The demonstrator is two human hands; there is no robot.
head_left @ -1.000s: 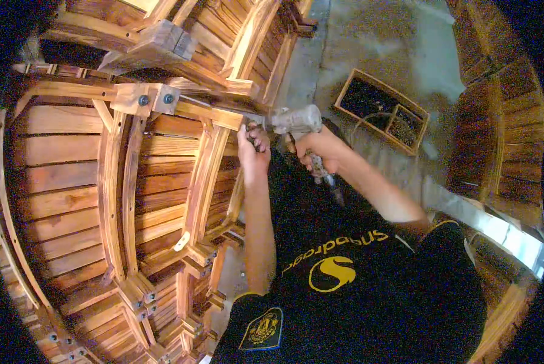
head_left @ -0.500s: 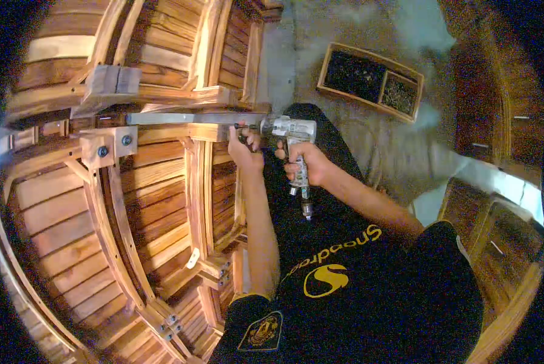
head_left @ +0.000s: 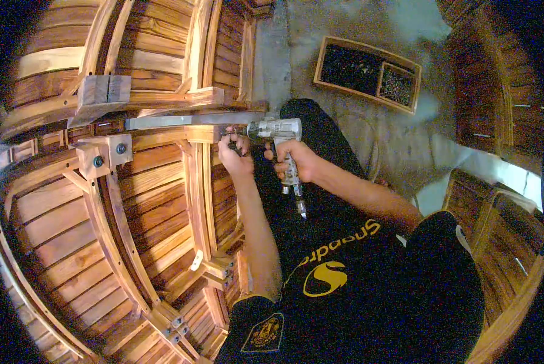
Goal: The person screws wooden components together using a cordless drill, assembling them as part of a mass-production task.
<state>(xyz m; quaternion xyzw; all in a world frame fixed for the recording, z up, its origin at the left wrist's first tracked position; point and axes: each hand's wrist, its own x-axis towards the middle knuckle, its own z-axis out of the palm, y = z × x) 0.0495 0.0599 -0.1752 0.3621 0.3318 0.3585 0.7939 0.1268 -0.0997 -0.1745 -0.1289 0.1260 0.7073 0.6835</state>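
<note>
My right hand [head_left: 297,161] is wrapped around the grip of a grey pneumatic driver [head_left: 278,130], held level with its nose pointing left. My left hand [head_left: 234,153] is just left of it, fingers pinched around the driver's tip where it meets the end of a wooden rail [head_left: 202,133] of a slatted chair frame [head_left: 163,194]. What sits between the fingers is hidden. An air fitting [head_left: 299,206] hangs below the driver's grip.
Stacked slatted wooden chair frames [head_left: 72,212] fill the left side, with bolted blocks [head_left: 105,155]. A two-compartment wooden tray [head_left: 369,76] of dark fasteners lies on the concrete floor [head_left: 405,145]. More wooden furniture [head_left: 496,91] stands at the right.
The driver has swung from a tilted hold to level, with its grip pointing down. Both hands have shifted slightly left along the rail, and the view has turned.
</note>
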